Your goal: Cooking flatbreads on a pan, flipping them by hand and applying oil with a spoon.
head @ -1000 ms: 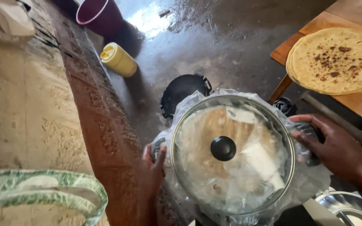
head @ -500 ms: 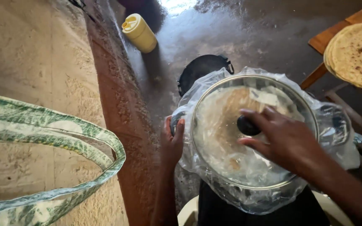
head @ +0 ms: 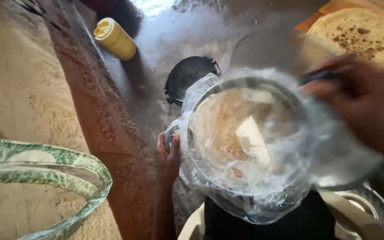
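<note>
Where the view begins, nearest the wearer, a green-and-white patterned strap loops over the tan ledge.
Left hand: fingers wrapped round the side handle of the pot, steadying it.
Pot: metal, lined with clear plastic wrap, flatbreads stacked inside; it sits low at centre, above a white chair edge.
Right hand: raised beside the pot, blurred in motion, apparently gripping the glass lid tilted off the rim; the grip itself cannot be told for certain.
To lift well: keep the handle hold firm and bring the lid straight clear so the plastic does not drag.
Half a second back the lid sat flat with the right hand on its knob; now it is off to the right.
Farther: a dark round lid on the wet floor, a yellow bottle, a cooked flatbread on a wooden board.
</note>
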